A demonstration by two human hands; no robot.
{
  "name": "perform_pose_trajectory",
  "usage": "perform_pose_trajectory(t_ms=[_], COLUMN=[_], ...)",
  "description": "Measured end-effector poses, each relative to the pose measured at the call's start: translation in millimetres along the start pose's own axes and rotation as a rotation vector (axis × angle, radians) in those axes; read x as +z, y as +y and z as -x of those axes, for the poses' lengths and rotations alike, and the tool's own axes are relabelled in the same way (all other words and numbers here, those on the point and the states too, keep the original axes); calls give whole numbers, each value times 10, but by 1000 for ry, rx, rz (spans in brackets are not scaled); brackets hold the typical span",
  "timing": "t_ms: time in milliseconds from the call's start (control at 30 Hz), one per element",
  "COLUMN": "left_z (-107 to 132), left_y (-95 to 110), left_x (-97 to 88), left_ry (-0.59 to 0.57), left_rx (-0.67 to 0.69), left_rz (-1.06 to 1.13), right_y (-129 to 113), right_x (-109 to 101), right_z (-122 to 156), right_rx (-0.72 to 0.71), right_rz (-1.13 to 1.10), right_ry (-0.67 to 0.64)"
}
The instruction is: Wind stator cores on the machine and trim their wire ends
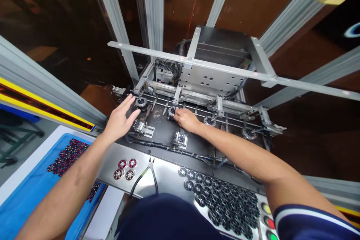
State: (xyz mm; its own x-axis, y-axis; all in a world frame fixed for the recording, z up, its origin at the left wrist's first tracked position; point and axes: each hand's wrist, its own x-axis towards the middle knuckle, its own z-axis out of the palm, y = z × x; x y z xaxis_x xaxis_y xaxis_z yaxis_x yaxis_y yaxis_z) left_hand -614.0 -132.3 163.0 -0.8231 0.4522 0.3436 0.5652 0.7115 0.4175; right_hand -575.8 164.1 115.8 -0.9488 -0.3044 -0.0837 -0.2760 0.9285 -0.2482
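My left hand (120,118) is stretched out flat with fingers apart, its fingertips close to a round motor part (141,102) seated on the machine's rail. My right hand (185,119) has its fingers curled down on another small round part (171,111) at the middle station of the rail. Both hands reach over a black machine bed (163,129) with small metal fixtures (180,139).
Several black round parts (225,202) lie on the steel shelf (165,174) at the front right, several red ones (125,168) at the left, with cutters (150,174) between. A blue tray (36,180) holds more red parts. Coloured buttons (268,223) sit lower right. Aluminium frame bars (225,69) cross above.
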Motion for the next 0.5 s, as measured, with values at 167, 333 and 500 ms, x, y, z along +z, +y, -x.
perform_pose_trajectory(t_ms=[167, 333, 500], left_z=[124, -27, -168], left_y=[487, 670, 711], left_x=[209, 870, 1206], left_ry=[-42, -198, -297], left_rx=[147, 161, 174], left_rz=[47, -18, -123], right_y=[103, 207, 315], right_x=[-39, -76, -58], right_z=[-18, -390, -590], right_rx=[269, 530, 717], right_rz=[-68, -253, -431], right_ry=[2, -167, -152])
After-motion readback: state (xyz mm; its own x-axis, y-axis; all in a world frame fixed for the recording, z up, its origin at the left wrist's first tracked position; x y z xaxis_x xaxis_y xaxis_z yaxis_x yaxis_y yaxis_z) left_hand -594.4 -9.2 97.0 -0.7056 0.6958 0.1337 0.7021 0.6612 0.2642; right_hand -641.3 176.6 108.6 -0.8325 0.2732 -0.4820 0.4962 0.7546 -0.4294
